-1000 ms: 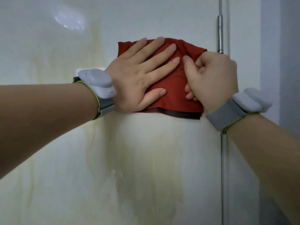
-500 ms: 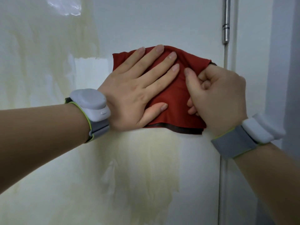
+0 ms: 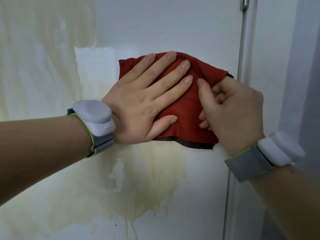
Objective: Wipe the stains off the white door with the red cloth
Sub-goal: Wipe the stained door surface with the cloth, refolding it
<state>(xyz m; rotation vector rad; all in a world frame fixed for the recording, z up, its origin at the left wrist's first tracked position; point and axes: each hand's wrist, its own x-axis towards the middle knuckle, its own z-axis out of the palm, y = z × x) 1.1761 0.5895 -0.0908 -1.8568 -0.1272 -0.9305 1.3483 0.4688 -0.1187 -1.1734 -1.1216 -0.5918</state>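
A folded red cloth lies flat against the white door. My left hand presses on it with fingers spread flat. Pinching the cloth's right edge is my right hand, its fingers curled and its thumb on top. Yellowish stains run down the door below the cloth and spread across the left side. A cleaner white patch shows to the upper left of the cloth.
A metal hinge sits at the door's right edge, top of view. The door frame and a grey wall stand to the right. Both wrists wear grey bands with white devices.
Both hands and the cloth have slid downward on the door, leaving a cleaner white strip above. The hinge has shifted up in view.
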